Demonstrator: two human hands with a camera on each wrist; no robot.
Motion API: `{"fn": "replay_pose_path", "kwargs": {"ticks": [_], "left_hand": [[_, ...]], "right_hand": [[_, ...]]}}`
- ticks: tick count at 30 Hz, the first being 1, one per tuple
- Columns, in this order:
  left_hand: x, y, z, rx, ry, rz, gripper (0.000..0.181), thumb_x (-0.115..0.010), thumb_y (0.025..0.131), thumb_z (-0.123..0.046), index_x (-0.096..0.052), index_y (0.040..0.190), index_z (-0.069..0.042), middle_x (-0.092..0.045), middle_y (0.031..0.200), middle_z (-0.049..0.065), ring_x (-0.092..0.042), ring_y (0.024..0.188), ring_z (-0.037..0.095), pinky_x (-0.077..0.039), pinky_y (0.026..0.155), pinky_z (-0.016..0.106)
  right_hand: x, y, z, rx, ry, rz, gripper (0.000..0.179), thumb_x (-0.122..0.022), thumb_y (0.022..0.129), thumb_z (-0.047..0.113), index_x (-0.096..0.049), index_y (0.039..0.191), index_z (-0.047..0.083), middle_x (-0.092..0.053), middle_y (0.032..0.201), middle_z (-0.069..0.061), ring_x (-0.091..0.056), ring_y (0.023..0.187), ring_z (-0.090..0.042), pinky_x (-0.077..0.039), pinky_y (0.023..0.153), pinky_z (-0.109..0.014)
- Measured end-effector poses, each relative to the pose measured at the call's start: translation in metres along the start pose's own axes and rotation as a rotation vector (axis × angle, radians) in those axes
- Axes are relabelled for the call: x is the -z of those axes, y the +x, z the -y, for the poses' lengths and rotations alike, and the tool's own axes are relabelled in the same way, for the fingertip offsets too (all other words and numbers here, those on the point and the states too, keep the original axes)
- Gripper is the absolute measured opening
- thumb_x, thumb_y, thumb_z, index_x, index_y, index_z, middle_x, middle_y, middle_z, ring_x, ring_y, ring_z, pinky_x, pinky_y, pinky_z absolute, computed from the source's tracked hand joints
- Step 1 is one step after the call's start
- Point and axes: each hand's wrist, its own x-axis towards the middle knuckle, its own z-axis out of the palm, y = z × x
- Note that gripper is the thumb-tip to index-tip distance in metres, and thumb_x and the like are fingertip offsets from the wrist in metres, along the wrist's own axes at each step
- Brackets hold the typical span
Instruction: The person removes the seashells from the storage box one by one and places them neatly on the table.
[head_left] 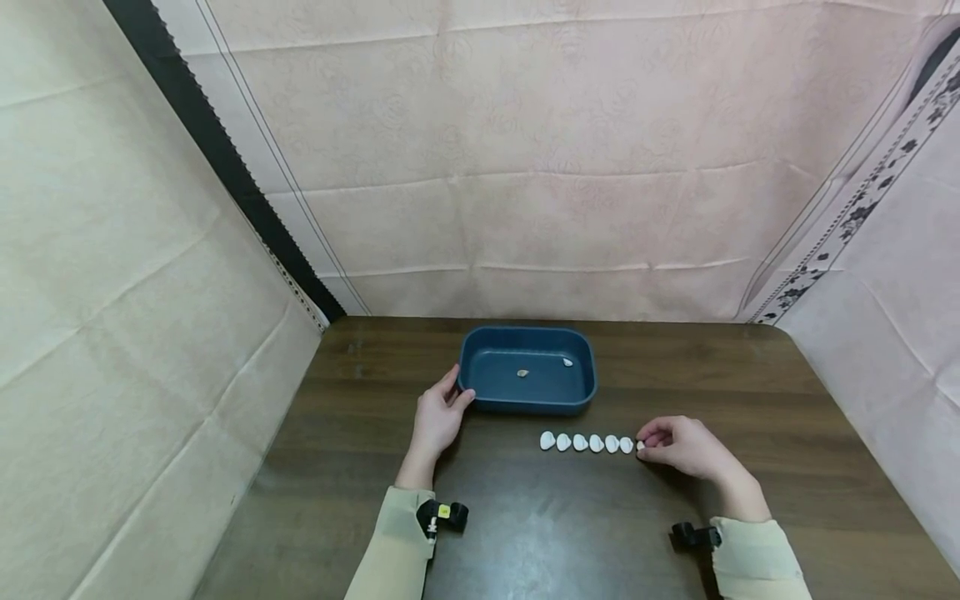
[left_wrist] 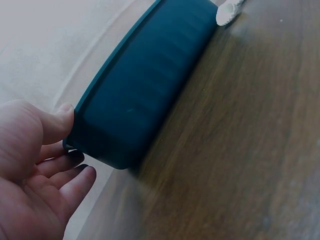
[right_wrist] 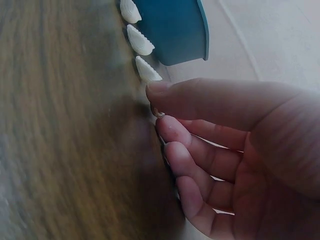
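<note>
A blue rectangular tray [head_left: 528, 408] stands toward the back of the table, with two small shells on its floor, one brownish [head_left: 522, 373] and one whitish [head_left: 567, 362]. My left hand [head_left: 438, 419] grips its near left corner, thumb on the rim and index finger around the side. In front of the tray runs a row of several white seashells [head_left: 580, 442]; their ribbed surface shows in the right wrist view, as on one shell [right_wrist: 140, 41]. At the row's right end my right hand [head_left: 678, 446] pinches another small seashell [head_left: 641, 446] between thumb and fingertips, mostly hidden by them.
The brown wooden table [head_left: 525, 533] ends at a pale cloth backdrop [head_left: 525, 167], with cloth hanging on both sides as well. A black wrist camera [head_left: 450, 514] sits at the left sleeve and another camera [head_left: 692, 536] at the right.
</note>
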Motion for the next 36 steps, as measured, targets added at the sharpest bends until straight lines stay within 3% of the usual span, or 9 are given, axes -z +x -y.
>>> {"fn": "replay_pose_path", "kwargs": {"ticks": [17, 36], "left_hand": [[-0.0016, -0.0009, 0.0022, -0.043, -0.029, -0.008, 0.058, -0.072, 0.104, -0.007, -0.050, 0.157, 0.000, -0.049, 0.161, 0.020, -0.048, 0.148, 0.032, -0.048, 0.114, 0.044], [-0.0014, 0.0010, 0.0007, -0.033, -0.027, -0.013, 0.059, -0.072, 0.103, -0.008, -0.050, 0.157, 0.000, -0.049, 0.161, 0.019, -0.047, 0.148, 0.030, -0.048, 0.114, 0.043]], "right_hand": [[-0.0025, -0.0023, 0.0081, -0.034, 0.014, -0.012, 0.018, -0.087, 0.090, 0.016, -0.077, 0.104, 0.010, -0.068, 0.088, 0.000, -0.061, 0.082, -0.020, -0.052, 0.070, -0.030], [-0.0011, -0.0018, 0.0053, -0.026, 0.033, -0.002, 0.017, -0.085, 0.092, 0.014, -0.077, 0.106, 0.009, -0.069, 0.091, -0.001, -0.062, 0.084, -0.021, -0.054, 0.074, -0.030]]}}
